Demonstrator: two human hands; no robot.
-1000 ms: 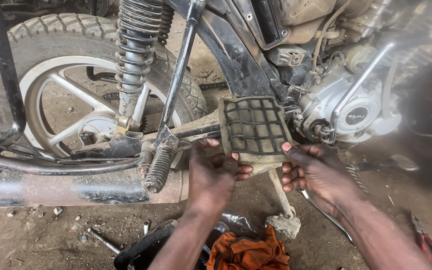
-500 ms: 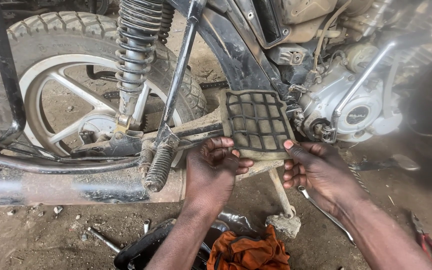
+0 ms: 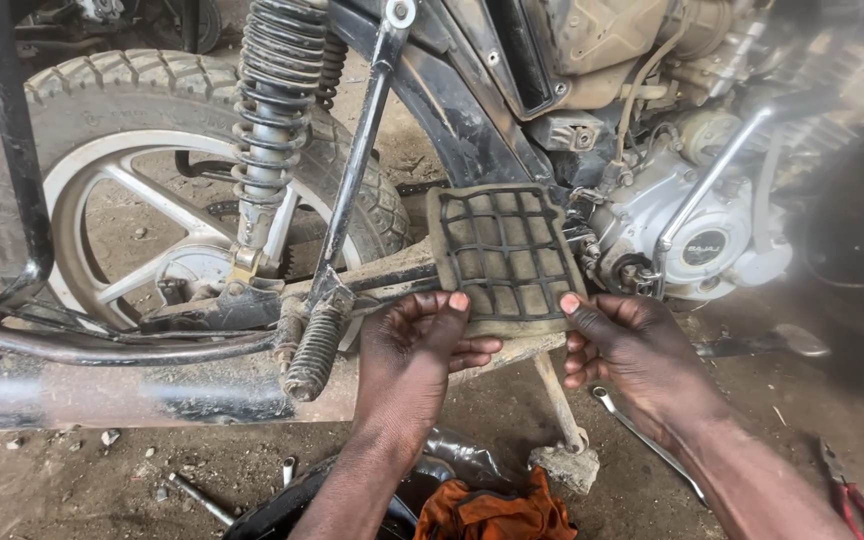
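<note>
A dusty rectangular foam air filter in a black plastic grid frame (image 3: 504,255) is held up flat in front of a motorcycle. My left hand (image 3: 422,345) pinches its lower left corner, thumb on the front. My right hand (image 3: 627,350) grips the lower right corner the same way. Behind the filter are the motorcycle's silver engine casing (image 3: 697,235) and dark frame (image 3: 452,110).
The rear wheel (image 3: 122,210), a coil shock absorber (image 3: 270,110), a ribbed footpeg (image 3: 312,345) and the exhaust pipe (image 3: 102,385) lie to the left. On the dirt ground are a stand on a stone (image 3: 564,462), an orange rag (image 3: 497,512), a spanner (image 3: 642,440), red-handled pliers (image 3: 857,500) and loose bolts.
Both hands have shifted the filter slightly to the right and squared it up toward the camera; the grip on its lower corners is unchanged.
</note>
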